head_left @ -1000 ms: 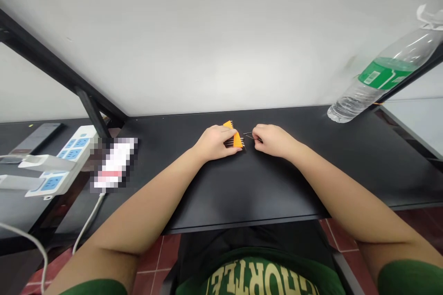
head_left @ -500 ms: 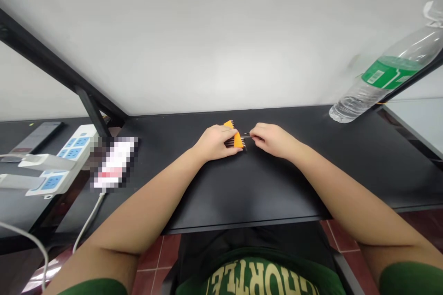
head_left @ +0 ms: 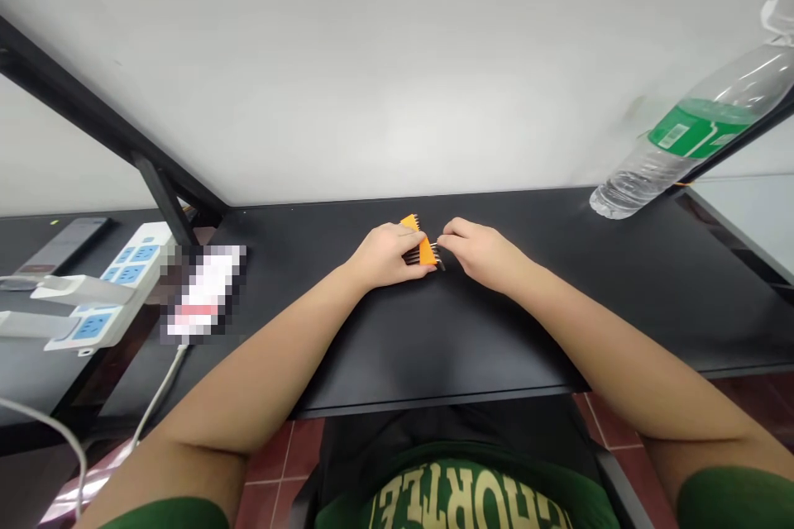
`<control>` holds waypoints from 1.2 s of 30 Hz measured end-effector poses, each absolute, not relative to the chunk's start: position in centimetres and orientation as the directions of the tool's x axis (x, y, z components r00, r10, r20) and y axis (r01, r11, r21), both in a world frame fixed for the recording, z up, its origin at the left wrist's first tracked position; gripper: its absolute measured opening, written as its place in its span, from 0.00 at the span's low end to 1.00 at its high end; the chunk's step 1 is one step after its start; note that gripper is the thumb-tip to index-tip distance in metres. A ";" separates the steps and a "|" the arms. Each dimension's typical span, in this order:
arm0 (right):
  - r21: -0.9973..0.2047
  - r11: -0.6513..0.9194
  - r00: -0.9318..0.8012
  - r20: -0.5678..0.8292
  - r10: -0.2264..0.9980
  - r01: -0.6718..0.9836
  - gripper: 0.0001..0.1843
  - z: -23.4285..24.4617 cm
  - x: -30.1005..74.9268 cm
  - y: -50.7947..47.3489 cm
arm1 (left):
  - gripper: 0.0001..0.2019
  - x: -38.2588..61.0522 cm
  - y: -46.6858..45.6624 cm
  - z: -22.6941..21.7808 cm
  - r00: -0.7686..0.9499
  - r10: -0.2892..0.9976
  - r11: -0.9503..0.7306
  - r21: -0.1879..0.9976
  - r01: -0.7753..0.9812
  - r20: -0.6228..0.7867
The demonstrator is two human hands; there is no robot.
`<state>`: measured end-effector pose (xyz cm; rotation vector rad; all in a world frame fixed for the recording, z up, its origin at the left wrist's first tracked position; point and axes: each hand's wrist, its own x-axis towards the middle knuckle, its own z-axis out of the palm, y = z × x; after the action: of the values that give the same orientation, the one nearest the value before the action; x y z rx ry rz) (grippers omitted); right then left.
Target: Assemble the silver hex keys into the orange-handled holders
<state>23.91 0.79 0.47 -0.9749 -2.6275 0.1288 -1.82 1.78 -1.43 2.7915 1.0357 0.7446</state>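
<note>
My left hand rests on the black table with its fingers closed on a small orange holder that carries a row of thin dark metal pieces. My right hand is pinched on one thin metal piece, whose tip touches the holder's right edge. Both hands meet near the middle of the table, toward the back.
A clear plastic water bottle with a green label lies tilted at the back right. A white and blue power strip with a cable, a blurred patch and a dark flat device sit at the left. A black frame bar slants there.
My right hand has moved left, bringing the thin metal piece from a small gap away up against the orange holder. My left hand has stayed put.
</note>
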 end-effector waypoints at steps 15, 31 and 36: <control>-0.998 -0.068 -0.600 -0.059 0.798 0.006 0.15 -1.6 23.2 2.8 | 0.14 -0.9 1.1 -0.8 0.676 0.534 -0.839 0.216 0.500 0.509; -0.195 0.469 -0.496 -0.127 0.859 0.861 0.03 1.0 26.2 3.5 | 0.17 -1.8 1.9 -1.9 0.640 0.618 -0.775 0.219 0.593 0.456; -0.090 0.415 -0.424 -0.124 0.897 0.905 0.05 1.5 24.6 2.2 | 0.16 -1.6 1.8 -1.7 0.652 0.617 -0.776 0.205 0.596 0.440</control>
<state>24.60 2.25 1.47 -1.7151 -2.6900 0.2286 -1.59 1.83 -1.70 2.8170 1.0352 0.7746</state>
